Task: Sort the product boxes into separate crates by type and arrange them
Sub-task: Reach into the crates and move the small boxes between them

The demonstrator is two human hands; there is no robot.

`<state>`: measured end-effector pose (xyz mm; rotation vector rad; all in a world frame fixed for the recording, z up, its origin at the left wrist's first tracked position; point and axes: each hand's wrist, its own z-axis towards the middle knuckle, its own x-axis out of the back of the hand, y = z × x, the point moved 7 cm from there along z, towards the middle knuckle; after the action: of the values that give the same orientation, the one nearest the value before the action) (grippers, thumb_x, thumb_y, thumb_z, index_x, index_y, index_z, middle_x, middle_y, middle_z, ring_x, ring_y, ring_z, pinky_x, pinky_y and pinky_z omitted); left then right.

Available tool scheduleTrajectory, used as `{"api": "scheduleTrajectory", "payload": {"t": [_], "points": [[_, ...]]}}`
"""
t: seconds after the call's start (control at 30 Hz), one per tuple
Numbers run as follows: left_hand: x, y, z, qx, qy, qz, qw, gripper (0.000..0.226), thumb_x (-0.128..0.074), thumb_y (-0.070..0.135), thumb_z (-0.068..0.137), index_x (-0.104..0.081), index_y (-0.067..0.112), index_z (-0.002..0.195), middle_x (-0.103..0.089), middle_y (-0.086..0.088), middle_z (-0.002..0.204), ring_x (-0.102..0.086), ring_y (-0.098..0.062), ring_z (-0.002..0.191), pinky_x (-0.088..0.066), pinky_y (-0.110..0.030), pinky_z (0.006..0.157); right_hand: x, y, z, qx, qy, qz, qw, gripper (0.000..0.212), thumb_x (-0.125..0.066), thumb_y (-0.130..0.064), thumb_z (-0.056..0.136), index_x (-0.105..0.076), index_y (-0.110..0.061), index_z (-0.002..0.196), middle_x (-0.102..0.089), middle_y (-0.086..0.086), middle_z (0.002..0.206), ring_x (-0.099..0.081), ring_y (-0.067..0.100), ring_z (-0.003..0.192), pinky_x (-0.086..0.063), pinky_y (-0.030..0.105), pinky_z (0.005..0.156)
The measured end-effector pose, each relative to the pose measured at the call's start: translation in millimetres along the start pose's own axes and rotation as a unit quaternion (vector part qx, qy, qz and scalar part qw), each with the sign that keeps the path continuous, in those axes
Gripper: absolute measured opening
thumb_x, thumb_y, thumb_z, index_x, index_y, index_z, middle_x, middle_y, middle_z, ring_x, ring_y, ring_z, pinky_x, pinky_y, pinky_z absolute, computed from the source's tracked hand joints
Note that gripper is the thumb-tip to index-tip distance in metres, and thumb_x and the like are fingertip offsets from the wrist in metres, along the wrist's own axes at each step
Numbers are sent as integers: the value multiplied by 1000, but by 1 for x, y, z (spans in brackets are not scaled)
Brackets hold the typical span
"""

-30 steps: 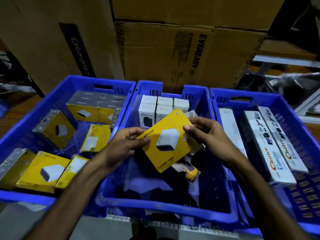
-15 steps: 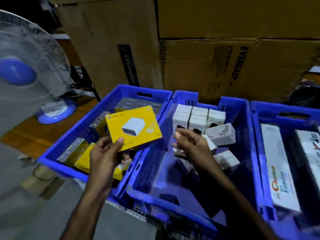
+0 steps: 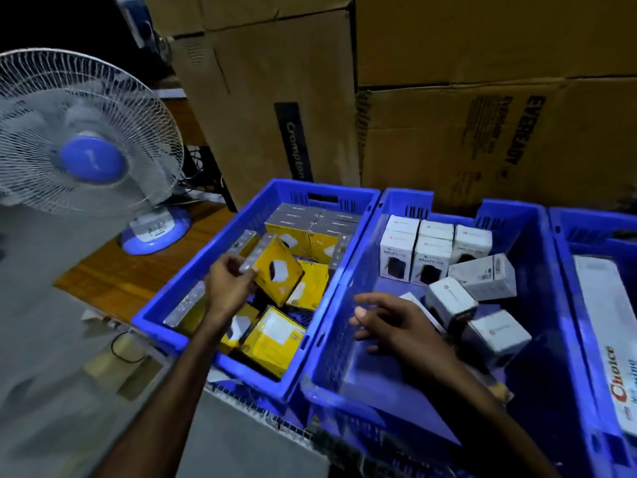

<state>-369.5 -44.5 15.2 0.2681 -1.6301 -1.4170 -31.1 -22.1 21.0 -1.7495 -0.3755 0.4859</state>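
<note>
Three blue crates stand side by side. The left crate (image 3: 262, 208) holds several yellow boxes. My left hand (image 3: 227, 288) grips one tilted yellow box (image 3: 277, 274) by its edge, low inside that crate above the others. The middle crate (image 3: 537, 243) holds several white boxes (image 3: 432, 251), some upright in rows at the back, some lying loose. My right hand (image 3: 396, 322) hovers over the middle crate's floor, fingers spread and holding nothing, just left of a loose white box (image 3: 448, 301). The right crate (image 3: 593, 229) holds long white cartons (image 3: 606, 343).
Large brown cardboard cartons (image 3: 448, 132) are stacked right behind the crates. A white and blue table fan (image 3: 86, 157) stands on a wooden surface to the left. A grey floor and a small box with a cable (image 3: 120, 360) lie below left.
My left hand has carried the yellow box from over the middle crate down into the left crate. My right hand let go of it and stayed over the middle crate. The view swung left.
</note>
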Motion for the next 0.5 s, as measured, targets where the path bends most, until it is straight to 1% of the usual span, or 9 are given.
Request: {"api": "scheduleTrajectory", "payload": {"t": [0.07,0.1,0.17,0.23,0.3,0.37,0.4,0.43,0.5], "points": [[-2,6,6,-13,21,0,1000,23,-77,9,84,-62,16,100,-68,-2,93,-70,-31,93,-57,-41,81,2,-1,3,1,17,-8,1000,13,-71,-23,96,-71,-19,108,-77,16,97,-72,12,77,-51,28,67],[-1,6,12,-18,23,-2,1000,24,-77,14,84,-61,20,101,-67,3,94,-69,-30,95,-58,-43,84,2,-2,6,0,31,-12,999,11,-68,-21,97,-70,-18,108,-78,16,97,-72,12,77,-51,29,67],[0,10,21,-42,15,-4,999,23,-77,24,85,-61,26,101,-66,11,95,-69,-27,94,-59,-49,83,-2,-2,15,-2,63,-16,998,9,-65,-17,98,-71,-17,105,-77,18,97,-72,12,76,-50,28,66],[3,10,26,-73,-13,0,997,18,-77,28,87,-63,27,98,-68,11,96,-69,-25,95,-59,-49,82,-15,-6,23,12,83,-33,996,8,-65,-15,98,-72,-15,102,-77,21,95,-73,12,75,-50,26,64],[7,8,25,-90,-51,-22,994,15,-77,36,86,-67,28,93,-72,8,92,-72,-24,93,-60,-48,82,-31,-15,27,54,94,-57,993,8,-66,-13,97,-73,-14,102,-76,22,94,-74,13,76,-54,24,67],[16,-1,26,-93,-103,-50,989,23,-75,50,79,-70,31,91,-76,5,87,-75,-22,86,-61,-53,79,-52,-24,31,105,102,-105,984,9,-69,-12,96,-75,-15,101,-76,19,91,-72,12,76,-54,27,72],[22,-6,26,-96,-127,-62,985,26,-74,52,78,-71,31,92,-76,2,85,-76,-23,83,-61,-55,78,-64,-28,32,124,103,-129,978,9,-70,-12,95,-76,-15,101,-75,16,89,-69,10,75,-53,26,71],[27,-11,26,-98,-146,-68,982,26,-73,51,78,-71,29,92,-76,1,84,-76,-23,81,-61,-56,77,-76,-30,33,135,101,-147,975,9,-70,-13,95,-76,-16,101,-75,14,88,-68,9,75,-51,24,70],[36,-14,22,-113,-175,-69,976,20,-74,43,81,-73,27,92,-76,0,81,-76,-21,79,-61,-55,74,-96,-29,35,137,96,-162,972,10,-71,-18,94,-77,-18,103,-77,6,90,-71,10,82,-53,25,72]]}}
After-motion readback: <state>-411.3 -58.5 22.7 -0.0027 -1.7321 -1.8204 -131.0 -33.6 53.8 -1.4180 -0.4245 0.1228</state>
